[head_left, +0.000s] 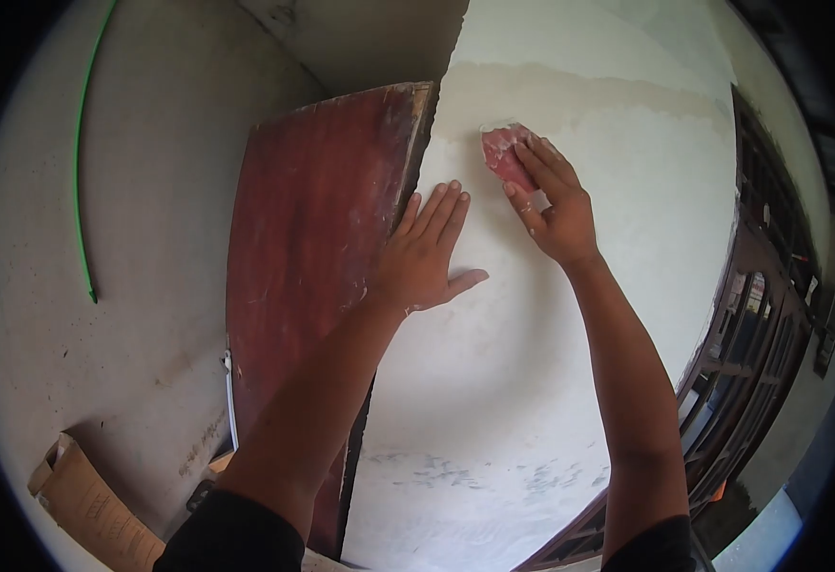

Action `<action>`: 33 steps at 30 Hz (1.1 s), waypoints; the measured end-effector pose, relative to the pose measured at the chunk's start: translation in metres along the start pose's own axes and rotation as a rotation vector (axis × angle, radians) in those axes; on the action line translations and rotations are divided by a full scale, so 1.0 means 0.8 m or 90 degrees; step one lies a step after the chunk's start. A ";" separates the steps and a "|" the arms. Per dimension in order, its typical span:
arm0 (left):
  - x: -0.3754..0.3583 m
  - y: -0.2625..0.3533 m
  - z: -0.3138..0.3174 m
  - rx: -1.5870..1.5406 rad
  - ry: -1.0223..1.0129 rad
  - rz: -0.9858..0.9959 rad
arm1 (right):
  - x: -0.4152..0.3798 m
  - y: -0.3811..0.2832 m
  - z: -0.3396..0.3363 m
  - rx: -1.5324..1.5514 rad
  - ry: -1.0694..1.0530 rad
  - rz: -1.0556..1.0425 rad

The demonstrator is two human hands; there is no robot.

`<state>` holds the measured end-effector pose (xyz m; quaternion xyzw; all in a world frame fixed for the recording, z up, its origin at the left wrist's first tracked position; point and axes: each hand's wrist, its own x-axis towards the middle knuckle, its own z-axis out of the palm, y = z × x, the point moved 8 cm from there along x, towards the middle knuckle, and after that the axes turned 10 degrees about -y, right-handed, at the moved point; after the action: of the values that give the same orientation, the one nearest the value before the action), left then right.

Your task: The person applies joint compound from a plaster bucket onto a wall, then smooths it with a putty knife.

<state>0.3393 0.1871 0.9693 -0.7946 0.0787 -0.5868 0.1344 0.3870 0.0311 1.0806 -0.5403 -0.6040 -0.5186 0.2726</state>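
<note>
My right hand (558,205) holds a red pad (508,157) with whitish smears, its face toward the pale wall (494,362). White residue shows on the fingers. To its left, my left hand (429,250) lies with its palm on the wall beside the edge of a dark red wooden panel (317,210); its fingers are spread and nothing is in them. A darker, damp-looking band crosses the wall above the pad, and grey smudges mark its lower part.
A green strip (79,162) hangs on the grey wall at the left. A cardboard box (93,500) stands at the lower left. Dark window grilles (746,324) line the right side.
</note>
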 end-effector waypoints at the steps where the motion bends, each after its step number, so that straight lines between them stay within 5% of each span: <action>1: 0.000 -0.001 0.000 -0.009 0.002 0.004 | 0.001 0.000 0.006 -0.075 -0.014 -0.066; 8: -0.002 0.000 -0.001 0.001 0.014 -0.005 | -0.007 0.006 0.034 -0.227 -0.050 -0.189; 33: -0.001 -0.004 0.005 0.013 -0.011 0.005 | -0.009 0.023 0.027 -0.252 -0.080 -0.193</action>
<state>0.3428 0.1905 0.9685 -0.7979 0.0747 -0.5802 0.1453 0.4109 0.0464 1.0736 -0.5177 -0.5804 -0.6271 0.0431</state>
